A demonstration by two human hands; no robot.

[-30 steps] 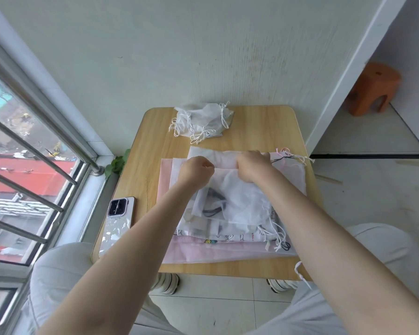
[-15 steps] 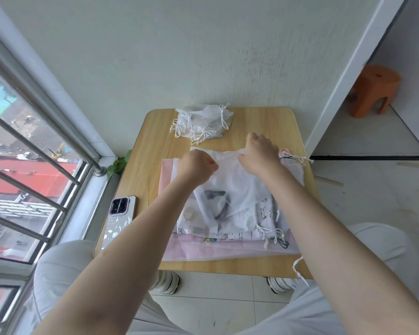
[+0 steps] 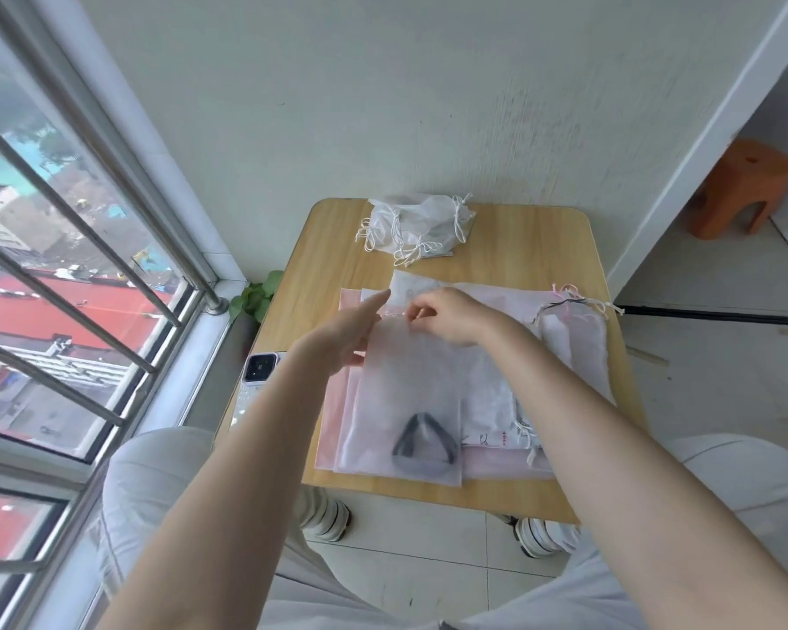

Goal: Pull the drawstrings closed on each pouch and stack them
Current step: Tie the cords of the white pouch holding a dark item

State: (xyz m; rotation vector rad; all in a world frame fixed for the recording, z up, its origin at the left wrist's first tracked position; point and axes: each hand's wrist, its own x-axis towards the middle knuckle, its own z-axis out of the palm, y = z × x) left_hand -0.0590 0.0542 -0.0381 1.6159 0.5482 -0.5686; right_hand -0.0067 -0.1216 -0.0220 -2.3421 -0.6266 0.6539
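Table [image 3: 537,247]: closed pouches [image 3: 417,227] are heaped at its far edge.
Top pouch [image 3: 410,397]: lies on the flat near pile; judged light, limp, slippery, best taken at the mouth hem.
Left hand [image 3: 344,334]: fingers straight, laid on the hem.
Right hand [image 3: 446,316]: fingertips pinch the hem.

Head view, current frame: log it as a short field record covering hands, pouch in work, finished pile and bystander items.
left hand: fingers straight, against the top pouch's left edge
right hand: pinching at the pouch's top edge
top pouch: translucent white, flat, dark item inside, mouth not cinched
flat pouches: layered beneath
cinched pile: far side of table
phone: table's left edge
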